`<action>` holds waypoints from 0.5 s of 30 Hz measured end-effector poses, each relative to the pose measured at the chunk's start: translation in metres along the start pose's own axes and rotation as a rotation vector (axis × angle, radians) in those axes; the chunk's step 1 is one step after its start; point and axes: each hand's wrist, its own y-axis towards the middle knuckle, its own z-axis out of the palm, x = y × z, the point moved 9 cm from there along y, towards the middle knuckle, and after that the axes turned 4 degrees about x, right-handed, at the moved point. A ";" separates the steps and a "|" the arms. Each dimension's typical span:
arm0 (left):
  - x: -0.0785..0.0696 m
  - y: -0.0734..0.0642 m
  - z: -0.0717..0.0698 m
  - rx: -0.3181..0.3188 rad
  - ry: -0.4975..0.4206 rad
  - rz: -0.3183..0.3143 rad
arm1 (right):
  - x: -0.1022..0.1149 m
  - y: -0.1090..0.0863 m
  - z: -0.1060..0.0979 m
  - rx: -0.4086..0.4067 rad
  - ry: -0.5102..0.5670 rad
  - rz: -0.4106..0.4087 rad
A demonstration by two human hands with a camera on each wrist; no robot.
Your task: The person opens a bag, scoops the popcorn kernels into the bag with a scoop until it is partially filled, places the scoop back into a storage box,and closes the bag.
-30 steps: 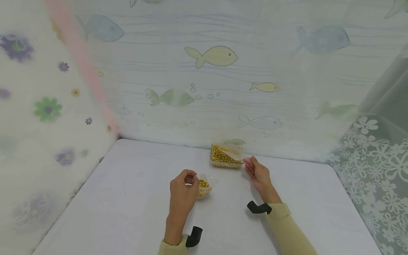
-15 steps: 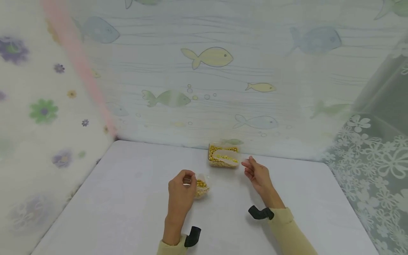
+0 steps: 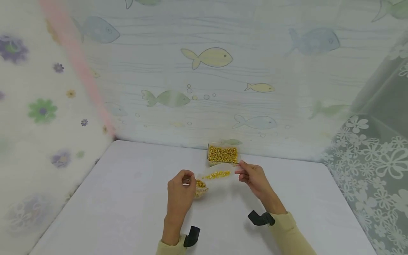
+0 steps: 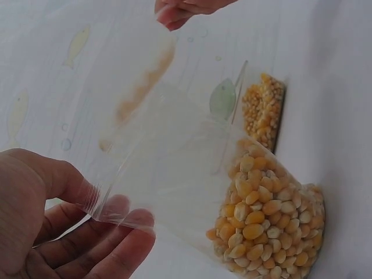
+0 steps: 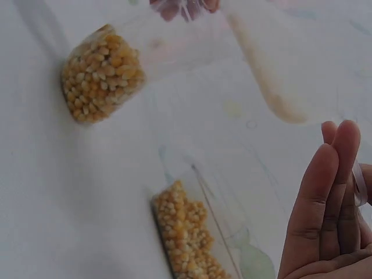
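Observation:
My left hand (image 3: 181,194) pinches the upper edge of a clear plastic bag (image 4: 180,168), which stands on the table. Corn kernels (image 4: 267,224) fill its lower part. In the head view my right hand (image 3: 256,181) grips the end of a translucent white scoop (image 3: 213,168). A row of yellow kernels (image 3: 220,174) lies in it, and its tip is at the bag's mouth. Right-hand fingers (image 5: 311,203) show in the right wrist view, where the blurred scoop reaches the bag's opening. Behind stands a clear rectangular container (image 3: 210,163) of corn kernels.
The white table (image 3: 127,198) meets a fish-print curtain (image 3: 204,106) close behind the container. A flower-print sheet (image 3: 60,159) hangs at the left, and lace-patterned fabric (image 3: 376,152) at the right. Black wrist mounts (image 3: 262,218) stick out from the cuffs.
The scoop, over the container a second ago, has come out with kernels and moved left and nearer to the bag's mouth. The left hand has kept its hold on the bag.

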 end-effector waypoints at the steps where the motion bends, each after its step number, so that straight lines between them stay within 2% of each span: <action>1: 0.000 0.000 0.000 0.001 0.000 0.000 | 0.001 -0.001 0.002 0.003 -0.025 -0.009; 7: 0.001 0.001 0.000 0.001 0.017 -0.006 | 0.014 -0.006 0.009 -0.038 -0.196 -0.097; 11: 0.001 0.000 0.000 0.001 0.016 -0.001 | 0.026 -0.014 0.017 -0.061 -0.264 -0.163; 15: 0.000 0.000 0.000 -0.006 0.012 0.014 | 0.044 -0.028 0.031 -0.071 -0.347 -0.274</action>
